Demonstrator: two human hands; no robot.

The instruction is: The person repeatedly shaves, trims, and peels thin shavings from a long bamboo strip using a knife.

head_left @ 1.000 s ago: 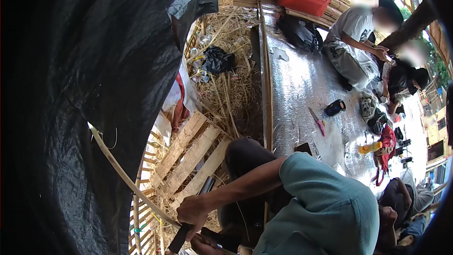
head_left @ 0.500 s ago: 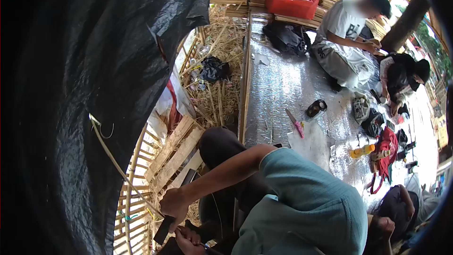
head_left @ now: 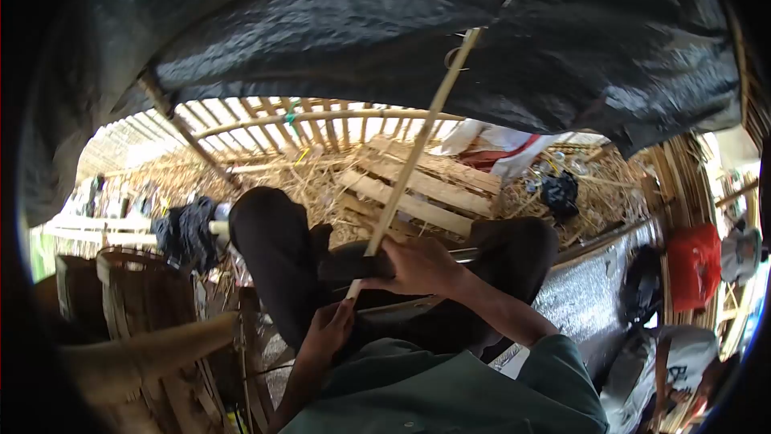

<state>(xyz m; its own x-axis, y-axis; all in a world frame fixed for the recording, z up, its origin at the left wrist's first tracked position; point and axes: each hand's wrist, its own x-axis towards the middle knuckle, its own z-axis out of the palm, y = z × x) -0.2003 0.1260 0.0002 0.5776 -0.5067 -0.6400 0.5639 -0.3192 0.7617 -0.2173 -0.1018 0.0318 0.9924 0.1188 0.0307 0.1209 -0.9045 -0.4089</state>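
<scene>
A long pale bamboo strip [head_left: 427, 133] slants up and away from my lap toward the black sheet. My left hand [head_left: 331, 326] is closed around its lower end, close to my body. Just above, my right hand [head_left: 422, 265] grips a dark, flat, blade-like tool [head_left: 353, 266] lying across the strip. The hand's fingers partly hide this tool, so its exact kind is unclear. Both hands are between my dark-clothed knees.
Black plastic sheeting [head_left: 385, 32] hangs ahead. Beyond my knees are a wooden slat panel [head_left: 426, 185] and straw. A silver mat [head_left: 590, 281], red bag [head_left: 694, 267] and seated person [head_left: 675, 362] are right; a thick bamboo pole [head_left: 152, 354] is left.
My view has swung left from the mat and the people to my lap. The strip now points up and away in view. My hands stay close together at its lower end.
</scene>
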